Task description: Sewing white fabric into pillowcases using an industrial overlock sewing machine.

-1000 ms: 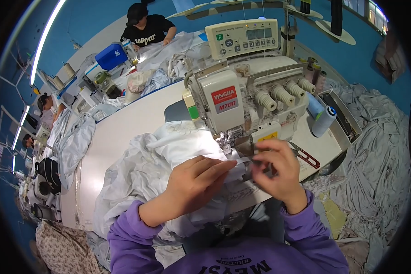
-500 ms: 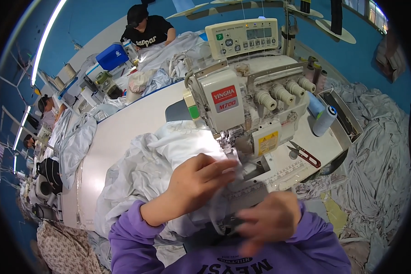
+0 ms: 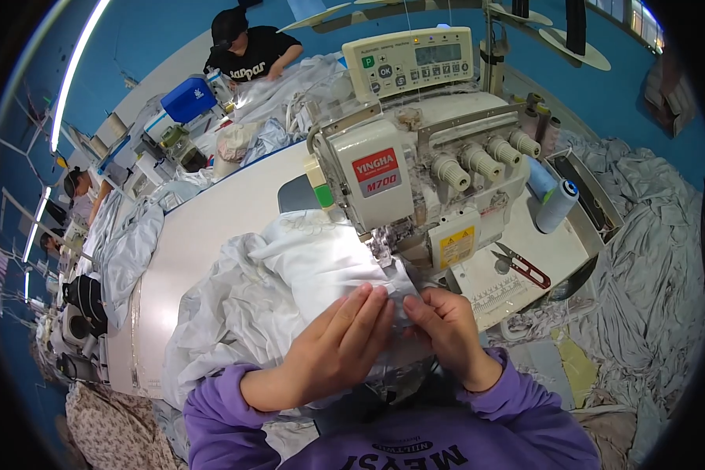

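Observation:
White fabric (image 3: pixel 290 262) lies bunched on the table, its edge under the presser foot (image 3: pixel 382 249) of a white overlock sewing machine (image 3: pixel 466 215). On the fabric just in front of the foot, my left hand (image 3: pixel 333 348) rests with its fingers stretched out; its thumb is mostly hidden. Close beside it, my right hand (image 3: pixel 453 337) pinches the fabric's edge between thumb and curled fingers. The machine's lamp brightens the cloth left of the needle area.
Red-handled thread snips (image 3: pixel 525 268) lie on the table right of the machine, near a pale blue thread cone (image 3: pixel 558 207). Heaped grey fabric (image 3: pixel 642 290) fills the right side. Across the table, a person in black (image 3: pixel 251 55) handles pale cloth by a blue machine (image 3: pixel 189 100).
My right hand has moved up and left from near my body to the fabric edge and pinches it. My left hand has shifted slightly down and lies flatter on the cloth.

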### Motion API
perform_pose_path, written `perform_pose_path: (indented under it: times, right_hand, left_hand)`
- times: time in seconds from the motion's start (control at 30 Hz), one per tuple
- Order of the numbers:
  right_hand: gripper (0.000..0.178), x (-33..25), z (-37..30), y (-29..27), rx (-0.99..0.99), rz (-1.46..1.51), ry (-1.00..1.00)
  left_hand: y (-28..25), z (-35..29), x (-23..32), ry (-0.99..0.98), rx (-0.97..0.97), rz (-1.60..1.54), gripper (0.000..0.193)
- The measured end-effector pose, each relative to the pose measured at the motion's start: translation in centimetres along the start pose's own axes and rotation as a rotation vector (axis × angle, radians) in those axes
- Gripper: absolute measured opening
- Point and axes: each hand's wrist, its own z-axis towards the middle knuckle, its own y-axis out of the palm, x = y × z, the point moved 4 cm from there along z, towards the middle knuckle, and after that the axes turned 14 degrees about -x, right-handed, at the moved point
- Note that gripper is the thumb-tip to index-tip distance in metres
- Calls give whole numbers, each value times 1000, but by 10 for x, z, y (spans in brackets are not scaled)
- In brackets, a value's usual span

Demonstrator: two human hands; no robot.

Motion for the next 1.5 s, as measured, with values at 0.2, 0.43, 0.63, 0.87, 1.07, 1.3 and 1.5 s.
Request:
perform_pose_path:
  times: [0.2, 0.43, 0.63, 0.87, 1.07, 1.3, 1.5]
  right_hand:
    - [25, -7, 4, 3, 25, -38, -75]
    - [12, -47, -8, 25, 340, -1171, -694]
    - [14, -38, -18, 30, 309, -1171, -792]
    - [38, 20, -47, 57, -151, -1502, -188]
    - [53, 109, -41, 56, -526, -695, -86]
    - [46, 198, -73, 14, -541, -215, 213]
    - [31, 87, -161, -93, 73, 735, 303]
  left_hand:
    - [0, 0, -5, -18, 61, 66, 34]
    - [-7, 6, -22, -69, -25, -112, 42]
    - [-4, 8, -33, -70, -57, -105, 42]
    - [-6, 18, -60, -210, 29, -197, 41]
    - [-13, 13, -73, -325, -77, -206, 38]
    - [-12, 4, -84, -263, -37, -315, 28]
    - [-12, -12, -85, -277, -31, -444, 28]
